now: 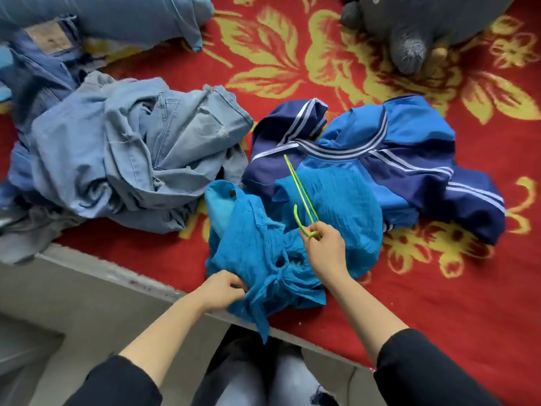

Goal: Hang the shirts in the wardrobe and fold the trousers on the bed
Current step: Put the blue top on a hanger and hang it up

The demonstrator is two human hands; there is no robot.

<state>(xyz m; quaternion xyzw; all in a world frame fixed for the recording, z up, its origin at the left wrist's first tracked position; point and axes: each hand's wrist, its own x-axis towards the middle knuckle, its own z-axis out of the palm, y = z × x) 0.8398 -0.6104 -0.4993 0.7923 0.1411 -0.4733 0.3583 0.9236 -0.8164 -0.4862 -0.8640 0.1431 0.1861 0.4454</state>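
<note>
A crumpled turquoise shirt (257,247) lies at the bed's near edge, partly hanging over it. My left hand (224,290) grips the shirt's lower left edge. My right hand (325,247) pinches the hook end of a thin green hanger (301,190), which rests over the shirt and points away from me. Behind it lies a blue and navy jacket with white stripes (409,159). A heap of light blue denim trousers (128,148) sits to the left.
The bed carries a red blanket with yellow flowers (439,303). A grey plush toy (409,30) sits at the far right, a blue pillow (117,16) at the far left. The grey bed frame edge (87,276) runs along the near left.
</note>
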